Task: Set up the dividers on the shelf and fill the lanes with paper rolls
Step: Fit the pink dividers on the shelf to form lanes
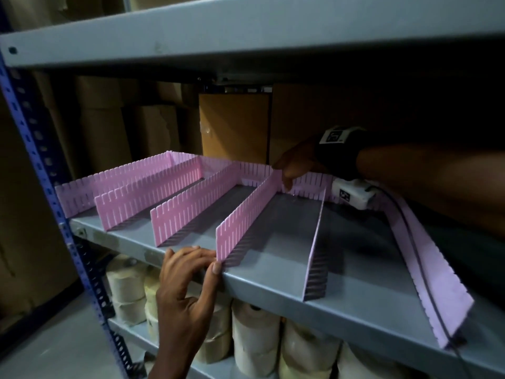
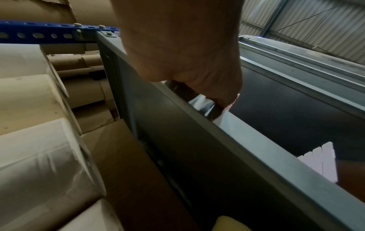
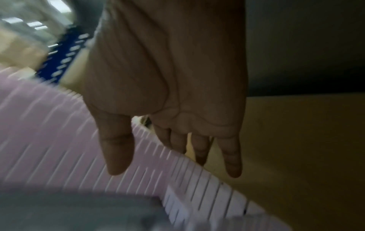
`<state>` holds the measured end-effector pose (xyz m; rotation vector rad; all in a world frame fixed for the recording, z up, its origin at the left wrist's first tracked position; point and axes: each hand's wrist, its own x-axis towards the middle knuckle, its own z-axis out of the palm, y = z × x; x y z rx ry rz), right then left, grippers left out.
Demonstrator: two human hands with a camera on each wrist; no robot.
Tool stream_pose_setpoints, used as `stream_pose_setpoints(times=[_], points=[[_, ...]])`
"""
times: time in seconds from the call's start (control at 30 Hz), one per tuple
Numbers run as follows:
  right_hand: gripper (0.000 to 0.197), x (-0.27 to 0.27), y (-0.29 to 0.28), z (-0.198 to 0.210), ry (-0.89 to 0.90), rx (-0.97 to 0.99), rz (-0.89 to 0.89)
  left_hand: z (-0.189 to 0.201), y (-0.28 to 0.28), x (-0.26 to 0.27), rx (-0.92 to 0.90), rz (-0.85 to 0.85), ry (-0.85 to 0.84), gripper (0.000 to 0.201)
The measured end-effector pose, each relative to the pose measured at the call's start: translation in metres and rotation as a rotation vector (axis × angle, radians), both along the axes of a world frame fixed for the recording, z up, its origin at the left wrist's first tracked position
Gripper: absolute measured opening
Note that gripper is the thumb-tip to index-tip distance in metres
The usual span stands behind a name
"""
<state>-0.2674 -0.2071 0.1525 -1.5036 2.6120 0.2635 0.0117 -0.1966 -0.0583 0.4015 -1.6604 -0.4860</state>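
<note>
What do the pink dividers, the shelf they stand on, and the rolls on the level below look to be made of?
Pink dividers: probably thin matte plastic, judging by the uniform colour and evenly cut slots along the top edge.
Shelf: apparently sheet metal painted grey, with a folded front lip and a dull sheen.
Rolls: likely paper, off-white, seemingly wrapped in clear film that shows wrinkles.

Dim overall, lit from the front; deep black under the upper grey metal shelf [image 1: 246, 31] at right. Short striped shadows beside the slotted pink plastic dividers [image 1: 246, 214]. Wide-angle bending of the blue perforated steel upright [image 1: 35, 149]. Heavy motion blur in the right wrist view, mild softness in the left wrist view.
</note>
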Motion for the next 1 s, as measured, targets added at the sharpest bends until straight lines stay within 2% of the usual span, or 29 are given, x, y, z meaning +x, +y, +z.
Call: stream_pose_setpoints(times=[0.13, 0.27, 0.4, 0.53, 0.63, 0.73, 0.8, 0.9, 1.0], points=[[0.061, -0.003, -0.001, 0.007, -0.018, 0.014, 0.005, -0.001, -0.005, -0.003, -0.058, -0.014, 0.035, 0.004], [0.072, -0.001, -0.006, 0.002, 0.006, 0.022, 0.004, -0.003, -0.006, -0.005, -0.061, 0.005, 0.030, 0.006], [0.075, 0.004, 0.002, 0.005, -0.067, 0.003, -0.016, -0.002, -0.002, -0.005, -0.064, -0.001, 0.049, 0.012], [0.064, 0.008, 0.020, 0.022, -0.156, -0.153, -0.069, 0.002, -0.001, -0.005, -0.063, -0.022, 0.064, 0.013], [0.055, 0.008, 0.040, 0.043, -0.172, -0.191, -0.069, 0.003, 0.002, -0.002, -0.050, -0.031, 0.033, 0.017], [0.069, 0.002, 0.060, 0.059, -0.247, -0.326, -0.138, 0.005, 0.004, 0.002, 0.036, -0.059, 0.053, 0.030], [0.064, -0.001, 0.069, 0.062, -0.294, -0.394, -0.188, 0.009, 0.008, 0.005, 0.082, -0.037, 0.117, 0.033], [0.060, -0.007, 0.085, 0.065, -0.282, -0.410, -0.223, 0.019, 0.022, 0.005, -0.044, 0.010, 0.229, 0.024], [0.060, -0.023, 0.103, 0.062, -0.233, -0.406, -0.263, 0.028, 0.045, -0.005, -0.169, -0.078, 0.281, 0.013]])
